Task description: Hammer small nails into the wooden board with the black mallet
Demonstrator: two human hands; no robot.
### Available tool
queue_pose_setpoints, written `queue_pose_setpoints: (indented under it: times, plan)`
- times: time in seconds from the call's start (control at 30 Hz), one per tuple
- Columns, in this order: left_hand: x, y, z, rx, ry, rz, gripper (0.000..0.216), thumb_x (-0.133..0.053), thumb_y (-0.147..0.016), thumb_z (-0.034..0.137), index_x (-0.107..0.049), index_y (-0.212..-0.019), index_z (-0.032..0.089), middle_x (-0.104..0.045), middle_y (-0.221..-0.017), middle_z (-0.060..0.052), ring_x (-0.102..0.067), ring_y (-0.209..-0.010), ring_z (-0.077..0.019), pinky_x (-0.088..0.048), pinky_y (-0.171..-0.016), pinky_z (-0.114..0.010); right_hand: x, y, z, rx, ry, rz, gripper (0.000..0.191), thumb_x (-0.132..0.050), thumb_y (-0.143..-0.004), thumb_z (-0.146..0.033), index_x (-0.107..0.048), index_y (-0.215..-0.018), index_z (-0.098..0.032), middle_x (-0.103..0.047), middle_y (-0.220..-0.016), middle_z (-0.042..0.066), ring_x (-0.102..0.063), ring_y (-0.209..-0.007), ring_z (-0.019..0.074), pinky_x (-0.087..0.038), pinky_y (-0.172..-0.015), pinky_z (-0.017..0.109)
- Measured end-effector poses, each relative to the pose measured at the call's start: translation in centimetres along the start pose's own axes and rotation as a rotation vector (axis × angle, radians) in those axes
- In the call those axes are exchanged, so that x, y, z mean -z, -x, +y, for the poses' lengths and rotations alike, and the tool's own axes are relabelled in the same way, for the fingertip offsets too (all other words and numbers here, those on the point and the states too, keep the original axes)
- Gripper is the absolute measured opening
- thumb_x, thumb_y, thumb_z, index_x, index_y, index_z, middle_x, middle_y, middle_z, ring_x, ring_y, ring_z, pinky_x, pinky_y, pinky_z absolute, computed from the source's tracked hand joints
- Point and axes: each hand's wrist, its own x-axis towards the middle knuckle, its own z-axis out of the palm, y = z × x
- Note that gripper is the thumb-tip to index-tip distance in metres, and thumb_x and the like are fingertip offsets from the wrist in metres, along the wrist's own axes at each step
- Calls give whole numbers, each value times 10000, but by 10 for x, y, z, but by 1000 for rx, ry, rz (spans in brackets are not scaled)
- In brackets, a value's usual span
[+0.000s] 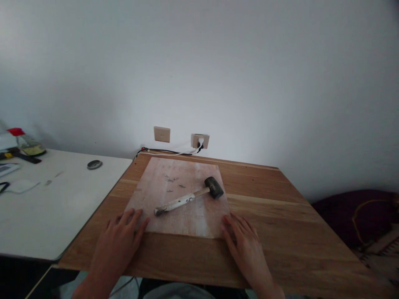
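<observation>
**Q:** What's the surface like?

**A:** A wooden surface (296, 232) w/ visible grain fills the middle of the view. A pale, pinkish board (193, 220) lies flat on it, centre-left. A second, white surface (56, 207) butts against the wood on the left.

**Q:** And the hands?

**A:** Both are open & flat, palms down, gripping nothing. The left hand (120, 236) has its fingertips on the board's near-left corner. The right hand (245, 245) lies mostly on the wood, fingertips at the board's near-right corner.

**Q:** Anything on the board?

**A:** A hammer (187, 198) w/ a black head & a pale, scuffed handle lies at an angle, head to the far right. It's apart from both hands. A few small nails (173, 180) are scattered on the far part of the board.

**Q:** The room?

**A:** Dim. A plain grey-white wall (218, 62) takes up the top half. Low on it, just past the far edge of the wood, are a beige switch plate (162, 134) & a socket (200, 140) w/ a white plug in it. A cable (165, 151) runs along the far edge of the wood. On the white surface sit a small round dark disc (94, 165) & clutter at far left incl. a red-capped bottle (26, 141). Far right, lower down, there's dark maroon fabric (358, 216).
</observation>
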Motion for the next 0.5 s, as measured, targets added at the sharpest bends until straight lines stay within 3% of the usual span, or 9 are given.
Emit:
queue_pose_setpoints:
  times: [0.17, 0.27, 0.4, 0.5]
  plan:
    - [13, -13, 36, -128, 27, -103, 339, -441, -998, 244, -760, -1106, 284, -770, -1165, -71, -708, -1045, -295, -540, -944, -464, 29, 12, 53, -92, 86, -28, 406, -357, -1099, -416, -699, -1095, -197, -780, -1103, 135, -731, -1013, 292, -523, -944, 481]
    - [26, -30, 51, -210, 73, -141, 372, -399, -1021, 294, -762, -1102, 275, -792, -1111, -77, -738, -1003, -289, -542, -928, -459, 43, 23, 66, -125, 175, -73, 408, -336, -1096, -363, -714, -1064, -211, -780, -1089, 141, -733, -983, 298, -522, -936, 486]
    - [37, -68, 67, -281, 125, -125, 374, -444, -1010, 380, -734, -1202, 244, -783, -1146, -107, -741, -1011, -304, -530, -937, -457, 47, 28, 54, -145, 205, -46, 396, -362, -1082, -400, -690, -1180, -200, -756, -1123, 158, -710, -1011, 341, -526, -930, 532]
    - [33, -113, 83, -349, 209, -137, 383, -485, -999, 368, -685, -1292, 223, -761, -1196, -114, -725, -1061, -279, -522, -922, -384, 43, 20, 31, -184, 42, -44, 454, -371, -1080, -462, -617, -1335, -178, -733, -1103, 162, -702, -1006, 319, -558, -867, 459]
